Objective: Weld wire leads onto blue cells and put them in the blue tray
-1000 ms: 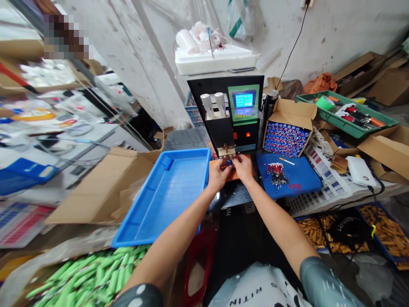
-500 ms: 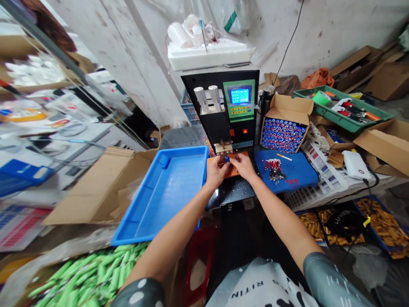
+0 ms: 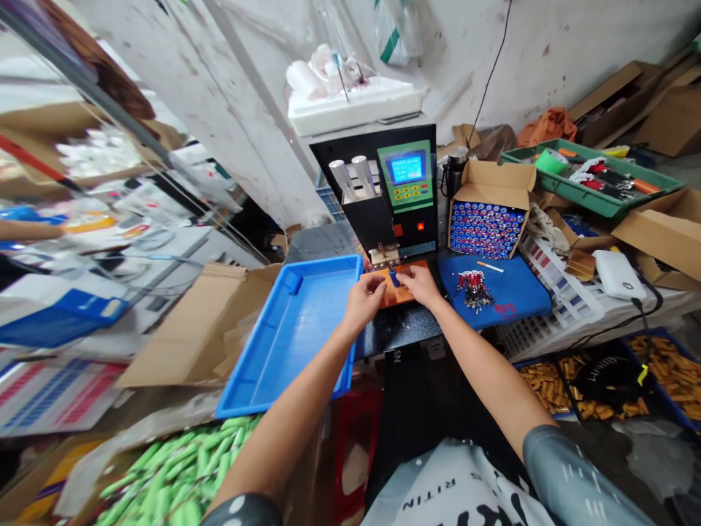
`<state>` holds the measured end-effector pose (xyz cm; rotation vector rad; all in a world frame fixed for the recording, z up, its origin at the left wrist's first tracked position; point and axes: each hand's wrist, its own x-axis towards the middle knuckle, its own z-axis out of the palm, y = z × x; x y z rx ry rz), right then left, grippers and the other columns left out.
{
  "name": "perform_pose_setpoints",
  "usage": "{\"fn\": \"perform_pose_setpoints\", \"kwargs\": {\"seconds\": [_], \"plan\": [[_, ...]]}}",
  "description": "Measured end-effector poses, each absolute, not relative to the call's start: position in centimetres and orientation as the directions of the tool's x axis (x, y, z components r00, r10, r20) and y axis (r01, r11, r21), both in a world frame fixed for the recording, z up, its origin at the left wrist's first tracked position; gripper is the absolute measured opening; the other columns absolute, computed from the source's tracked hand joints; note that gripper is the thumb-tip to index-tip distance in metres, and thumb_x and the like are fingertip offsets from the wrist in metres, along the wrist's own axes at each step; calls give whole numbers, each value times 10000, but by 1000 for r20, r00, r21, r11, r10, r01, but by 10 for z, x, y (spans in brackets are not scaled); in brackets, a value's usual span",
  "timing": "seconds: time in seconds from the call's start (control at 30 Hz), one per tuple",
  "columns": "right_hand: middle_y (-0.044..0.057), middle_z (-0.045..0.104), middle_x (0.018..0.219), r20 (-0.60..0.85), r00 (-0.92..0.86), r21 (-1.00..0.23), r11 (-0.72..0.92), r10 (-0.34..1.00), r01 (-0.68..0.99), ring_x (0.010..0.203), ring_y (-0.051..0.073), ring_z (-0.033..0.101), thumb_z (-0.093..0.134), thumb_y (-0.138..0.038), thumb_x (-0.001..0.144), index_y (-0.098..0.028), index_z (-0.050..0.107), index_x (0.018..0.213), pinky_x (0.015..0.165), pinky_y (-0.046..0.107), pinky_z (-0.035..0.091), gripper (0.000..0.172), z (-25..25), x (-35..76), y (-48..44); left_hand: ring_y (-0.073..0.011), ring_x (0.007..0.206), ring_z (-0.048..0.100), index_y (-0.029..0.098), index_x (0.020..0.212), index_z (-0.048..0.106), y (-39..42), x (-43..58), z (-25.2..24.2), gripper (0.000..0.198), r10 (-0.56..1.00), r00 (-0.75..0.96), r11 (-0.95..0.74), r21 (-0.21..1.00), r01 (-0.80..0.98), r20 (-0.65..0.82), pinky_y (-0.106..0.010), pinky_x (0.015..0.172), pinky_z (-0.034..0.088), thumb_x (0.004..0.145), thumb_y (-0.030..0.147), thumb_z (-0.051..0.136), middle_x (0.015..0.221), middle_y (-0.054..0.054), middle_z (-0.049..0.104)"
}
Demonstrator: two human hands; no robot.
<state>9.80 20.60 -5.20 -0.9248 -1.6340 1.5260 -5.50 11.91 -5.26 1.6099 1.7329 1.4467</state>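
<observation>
A small blue cylindrical battery cell [image 3: 393,277] is at the orange work plate [image 3: 395,296], just below the electrode tips of a black spot welder [image 3: 372,219]. My right hand [image 3: 419,283] is closed, its thumb and fingers gripping the cell from the right. Left of the cell, my left hand [image 3: 366,298] hovers over the plate edge, apart from the cell. Its thumb and fingertips are drawn together; anything between them is too small to make out. A bundle of red and black wire leads [image 3: 474,289] lies on a blue cloth [image 3: 509,292] to the right.
Left of the plate stands a blue plastic tray [image 3: 290,336] holding one blue cell [image 3: 291,283]. An open carton [image 3: 496,175] of blue cells is at the right. Green wrapped packs [image 3: 180,475] lie lower left. Another person's forearm [image 3: 33,229] shows at far left.
My left hand has come away from the cell, leftward and slightly down. My right hand stays at the cell, which now shows more. The whole view has shifted slightly.
</observation>
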Motion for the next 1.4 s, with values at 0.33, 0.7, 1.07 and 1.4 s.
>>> {"fn": "perform_pose_setpoints", "kwargs": {"seconds": [0.33, 0.7, 1.07, 1.4], "plan": [[32, 578, 735, -13, -506, -1000, -13, 862, 3, 624, 10, 466, 590, -331, 816, -28, 584, 792, 623, 96, 336, 304, -43, 103, 202, -242, 620, 609, 199, 768, 687, 107, -39, -54, 192, 931, -211, -112, 780, 615, 299, -310, 553, 457, 817, 364, 601, 702, -46, 640], [52, 609, 830, 24, -698, -988, 126, 716, 95, 697, -4, 484, 629, -299, 781, 10, 657, 877, 656, 80, 347, 325, -43, 114, 207, -192, 571, 519, 181, 715, 609, 112, -37, -41, 176, 916, -115, -183, 655, 733, 385, -300, 535, 354, 808, 319, 550, 637, -6, 564], [-2, 496, 667, -46, -676, -989, -127, 735, -71, 500, 5, 408, 614, -484, 707, -49, 538, 858, 477, 119, 285, 466, -43, 122, 205, -351, 1282, 423, 163, 1273, 625, 105, -49, -46, 446, 878, 105, -392, 575, 718, 467, -509, 1079, 372, 846, 246, 525, 1357, -151, 460], [-3, 474, 667, -104, -637, -903, -341, 764, -262, 552, 1, 437, 666, -460, 671, -70, 442, 829, 494, 113, 289, 476, -43, 120, 211, -266, 783, 573, 135, 1327, 558, 124, -48, -61, 461, 910, 93, -364, 672, 645, 404, -386, 768, 510, 870, 198, 540, 921, -94, 583]]}}
